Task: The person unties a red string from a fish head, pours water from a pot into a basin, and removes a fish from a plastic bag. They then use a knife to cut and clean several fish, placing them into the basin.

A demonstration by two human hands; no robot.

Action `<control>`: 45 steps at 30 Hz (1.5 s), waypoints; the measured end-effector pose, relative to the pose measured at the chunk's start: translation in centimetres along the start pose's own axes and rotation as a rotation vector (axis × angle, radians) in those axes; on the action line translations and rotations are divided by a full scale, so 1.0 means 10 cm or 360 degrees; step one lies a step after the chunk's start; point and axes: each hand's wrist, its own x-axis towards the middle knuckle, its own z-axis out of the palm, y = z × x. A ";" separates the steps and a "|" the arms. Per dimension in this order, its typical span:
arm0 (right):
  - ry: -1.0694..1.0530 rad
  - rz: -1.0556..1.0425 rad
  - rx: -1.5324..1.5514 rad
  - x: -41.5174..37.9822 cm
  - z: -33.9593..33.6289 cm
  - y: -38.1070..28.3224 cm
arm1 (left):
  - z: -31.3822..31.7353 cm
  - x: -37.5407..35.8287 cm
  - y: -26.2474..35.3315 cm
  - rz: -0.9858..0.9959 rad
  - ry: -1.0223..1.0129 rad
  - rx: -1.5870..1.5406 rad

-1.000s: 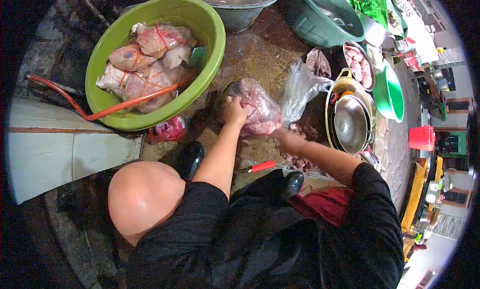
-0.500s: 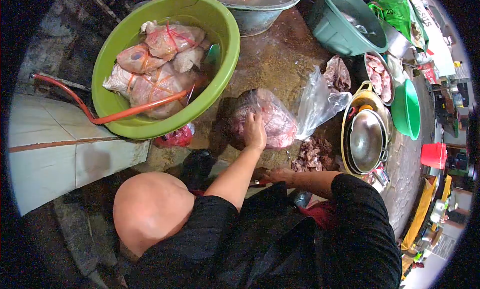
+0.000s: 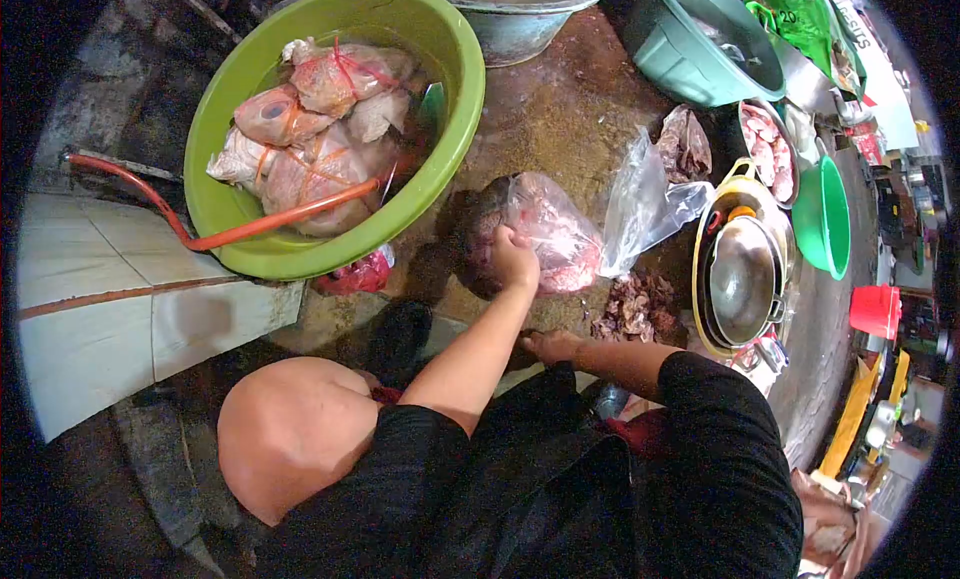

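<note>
My left hand [image 3: 515, 261] is closed on the clear plastic bag of meat [image 3: 555, 234] that lies on the wet floor in front of me. The meat looks pink and frosted, with a darker red part on the left. Lower down, my right hand [image 3: 548, 347] is near my legs, fingers curled and in shadow; what they hold is hidden. Beside the bag is a heap of dark meat scraps [image 3: 637, 309]. An empty-looking clear plastic bag [image 3: 640, 204] lies to its right, with a bag of darker meat [image 3: 685, 144] behind.
A green tub [image 3: 465, 109] at left holds large tied fish pieces in water, with an orange hose [image 3: 290, 219] over its rim. Two more tubs, a grey-blue one [image 3: 510, 34] and a teal one [image 3: 665, 44], stand behind. At right are nested pans [image 3: 742, 289] and a green basin [image 3: 820, 219].
My left hand has shifted slightly down and right on the bag of meat, its fingers more curled. A red-and-metal object seen by my right hand no longer shows.
</note>
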 end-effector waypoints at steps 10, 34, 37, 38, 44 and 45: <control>-0.0088 0.0537 0.0484 -1.27 -1.30 0.37 | -0.29 0.32 0.51 -0.0904 -0.0542 -0.0963; 0.0736 0.0689 0.0244 -0.87 -1.90 0.15 | -0.43 0.34 0.42 0.0274 -0.0389 0.0023; 0.0803 0.0656 0.0173 -0.80 -1.94 0.10 | -0.47 0.28 0.48 0.0395 -0.0358 0.0045; 0.0734 0.0687 0.0105 -0.78 -1.96 0.08 | -0.46 0.28 0.48 0.0398 -0.0365 0.0042; 0.0550 0.0820 -0.0024 -0.97 -2.01 0.12 | -0.49 0.33 0.50 0.0243 -0.0346 0.0109; 0.0519 0.0823 -0.0093 -1.05 -1.98 0.16 | -0.51 0.35 0.50 0.0259 -0.0357 0.0091</control>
